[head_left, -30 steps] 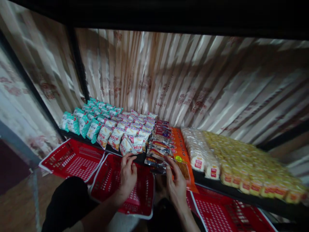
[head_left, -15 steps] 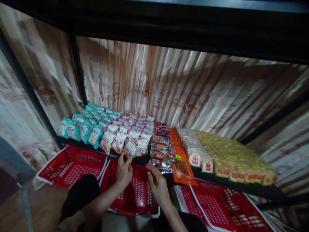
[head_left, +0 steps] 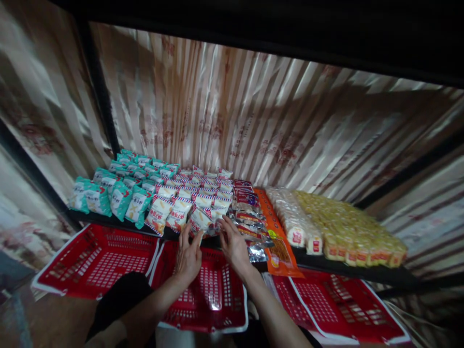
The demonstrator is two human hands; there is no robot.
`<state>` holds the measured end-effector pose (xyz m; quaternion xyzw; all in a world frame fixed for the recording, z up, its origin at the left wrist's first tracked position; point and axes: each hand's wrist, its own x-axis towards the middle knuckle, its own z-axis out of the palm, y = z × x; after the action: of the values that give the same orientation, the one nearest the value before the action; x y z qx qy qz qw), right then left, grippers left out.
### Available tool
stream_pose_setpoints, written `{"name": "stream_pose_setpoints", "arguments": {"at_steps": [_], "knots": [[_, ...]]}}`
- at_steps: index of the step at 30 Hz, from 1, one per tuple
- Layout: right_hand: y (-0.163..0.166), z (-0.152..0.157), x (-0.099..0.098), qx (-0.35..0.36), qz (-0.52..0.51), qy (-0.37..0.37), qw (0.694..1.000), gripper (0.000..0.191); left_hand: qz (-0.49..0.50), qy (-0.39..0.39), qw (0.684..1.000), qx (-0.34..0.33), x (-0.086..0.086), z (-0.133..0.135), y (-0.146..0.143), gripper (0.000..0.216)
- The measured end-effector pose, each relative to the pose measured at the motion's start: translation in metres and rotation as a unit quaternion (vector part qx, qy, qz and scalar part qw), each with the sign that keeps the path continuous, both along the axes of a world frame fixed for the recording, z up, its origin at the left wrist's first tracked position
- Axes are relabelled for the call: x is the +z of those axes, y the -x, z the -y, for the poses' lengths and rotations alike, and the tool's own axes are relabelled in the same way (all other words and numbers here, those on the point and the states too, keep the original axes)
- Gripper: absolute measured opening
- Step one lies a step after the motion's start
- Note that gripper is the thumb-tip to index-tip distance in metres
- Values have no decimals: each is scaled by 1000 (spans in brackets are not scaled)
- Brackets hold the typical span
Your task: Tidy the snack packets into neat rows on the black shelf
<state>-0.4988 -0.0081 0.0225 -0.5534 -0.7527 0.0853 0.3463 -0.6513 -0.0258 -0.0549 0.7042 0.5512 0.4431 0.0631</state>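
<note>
White snack bags with red lettering and striped edges stand in rows on the black shelf. My left hand is at the lower front of a bag in the first row, its fingers stretched up and apart, the tips against or very near the wrapper. At the right side of this front group, my right hand has its fingers bent loosely forward by the rightmost bag. Whether those fingertips press on the bag is hard to see. Below both hands lies a red basket.
Teal snack bags line the shelf's left. To the right are silver-and-red packets, an orange pouch, white wrapped packs and yellow wrapped packs. More red baskets sit below. A dark upper shelf hangs overhead.
My right hand has moved up to the right front bag. A front bag that leaned across its neighbour now stands more upright between my hands. The view has tilted slightly.
</note>
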Motion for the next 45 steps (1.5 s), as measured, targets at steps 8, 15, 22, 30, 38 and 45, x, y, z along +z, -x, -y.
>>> {"name": "stream_pose_setpoints", "arguments": {"at_steps": [8, 15, 22, 30, 38, 45], "knots": [[8, -52, 26, 2, 152, 105, 983, 57, -27, -27, 999, -25, 11, -11, 6, 40], [5, -70, 28, -9, 229, 112, 967, 37, -21, -9, 999, -39, 0, -17, 15, 42], [0, -74, 30, -5, 233, 106, 967, 28, -18, -37, 999, -18, -7, -20, 18, 46], [-3, -68, 38, -17, 260, 101, 960, 25, -28, -43, 999, 16, -10, -22, 10, 48], [-10, -63, 44, -27, 271, 110, 956, 25, -37, -65, 995, 59, -11, -26, 3, 43], [-13, -64, 47, -34, 291, 114, 949, 26, -62, -93, 992, 65, -15, -30, -3, 40]]}}
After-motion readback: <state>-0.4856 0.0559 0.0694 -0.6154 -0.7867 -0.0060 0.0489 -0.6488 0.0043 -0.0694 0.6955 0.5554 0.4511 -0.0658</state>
